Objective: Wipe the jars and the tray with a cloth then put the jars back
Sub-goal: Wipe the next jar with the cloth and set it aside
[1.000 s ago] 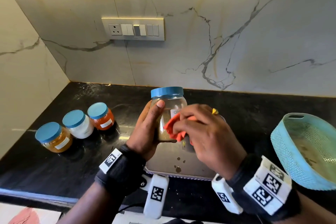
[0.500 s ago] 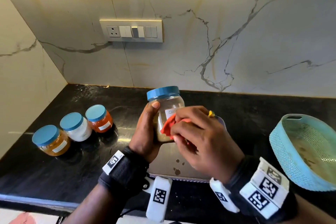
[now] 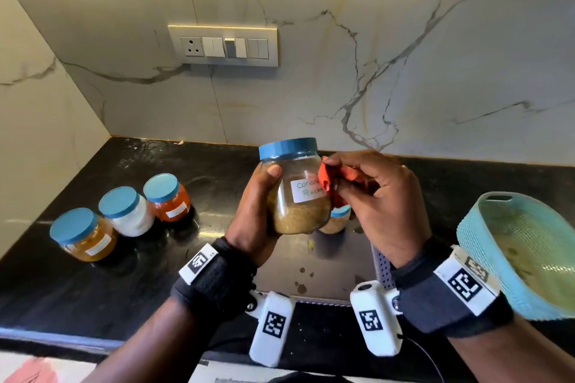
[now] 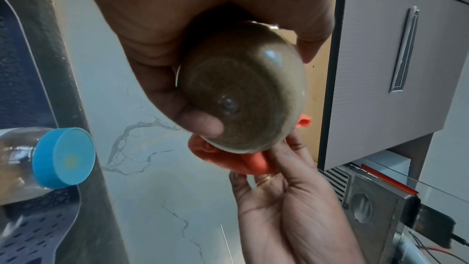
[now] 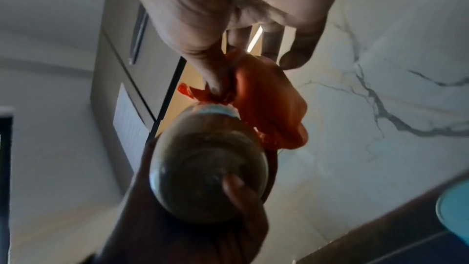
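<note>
My left hand (image 3: 258, 211) grips a blue-lidded jar of brown powder (image 3: 297, 193) upright in the air above the steel tray (image 3: 339, 270); its round base (image 4: 241, 91) fills the left wrist view. My right hand (image 3: 376, 196) pinches an orange cloth (image 3: 329, 179) against the jar's right side, by the white label. The cloth (image 5: 269, 107) bunches beside the jar (image 5: 208, 172) in the right wrist view. Another blue-lidded jar (image 3: 337, 219) stands on the tray behind the held one, mostly hidden. Three more jars, yellow (image 3: 84, 235), white (image 3: 127, 211) and orange (image 3: 168, 197), stand on the counter at left.
A light blue woven basket (image 3: 485, 258) stands tilted at the right edge of the black counter (image 3: 46, 289). A switch panel (image 3: 224, 46) sits on the marble wall behind. The tray carries a few dark spots near its front.
The jar has risen and turned, so its label now faces me. My right hand with the cloth has shifted from the jar's front to its right side.
</note>
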A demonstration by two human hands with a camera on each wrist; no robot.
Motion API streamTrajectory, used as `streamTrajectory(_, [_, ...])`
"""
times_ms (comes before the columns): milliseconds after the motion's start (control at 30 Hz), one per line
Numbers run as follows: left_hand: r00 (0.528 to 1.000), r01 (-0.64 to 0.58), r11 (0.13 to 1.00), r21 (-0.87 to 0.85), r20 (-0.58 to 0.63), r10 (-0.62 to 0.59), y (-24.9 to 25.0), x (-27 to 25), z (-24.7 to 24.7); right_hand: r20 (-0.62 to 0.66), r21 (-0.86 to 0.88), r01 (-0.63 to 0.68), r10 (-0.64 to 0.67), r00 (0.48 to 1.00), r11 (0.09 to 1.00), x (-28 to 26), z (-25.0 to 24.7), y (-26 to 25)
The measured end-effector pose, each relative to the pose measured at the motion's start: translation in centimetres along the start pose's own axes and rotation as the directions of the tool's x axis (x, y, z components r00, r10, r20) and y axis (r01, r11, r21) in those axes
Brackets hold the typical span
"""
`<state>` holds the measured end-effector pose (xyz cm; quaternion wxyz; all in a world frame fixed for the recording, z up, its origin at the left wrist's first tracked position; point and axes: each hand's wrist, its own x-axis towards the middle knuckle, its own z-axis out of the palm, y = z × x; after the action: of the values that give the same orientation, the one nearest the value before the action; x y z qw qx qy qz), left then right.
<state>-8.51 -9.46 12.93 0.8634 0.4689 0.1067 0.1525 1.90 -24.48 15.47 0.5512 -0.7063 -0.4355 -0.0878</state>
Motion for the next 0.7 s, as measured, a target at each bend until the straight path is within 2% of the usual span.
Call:
streamTrajectory(133, [1.0, 0.022, 1.0, -0.009, -0.016, -0.022, -0.2, 0.2, -0.4, 0.029, 0.131, -0.137, 0.135, 0.991, 0.982, -0.1, 0.0, 0.6])
streamTrajectory(233, [1.0, 0.01, 1.0, -0.002, 0.003, -0.01, 0.2, 0.4, -0.5, 0.122, 0.18, -0.198, 0.178, 0.976, 0.964, -0.2, -0.6, 0.7])
streamTrajectory(367, [0.998, -0.046, 0.999, 0.003, 0.051, 0.046, 0.8, 0.4, -0.3, 0.176, 0.354, -0.314, 0.267, 0.947, 0.881, -0.1, -1.0, 0.4])
streamTrajectory(500, [0.996, -0.062, 0.998, -0.01, 0.064, 0.062, 0.3, 0.6, -0.5, 0.1, 0.217, -0.272, 0.256, 0.962, 0.938, 0.1, -0.4, 1.0])
streamTrajectory(600, [0.998, -0.05, 0.998, -0.035, 0.033, 0.051, 0.2, 0.6, -0.7, 0.065, 0.256, -0.351, 0.346, 0.936, 0.901, -0.1, 0.0, 1.5])
streamTrajectory(700, [1.0, -0.007, 0.999, -0.043, -0.013, 0.007, 0.4, 0.5, -0.8, 0.124, 0.326, -0.39, 0.37, 0.921, 0.861, -0.3, 0.2, 1.7])
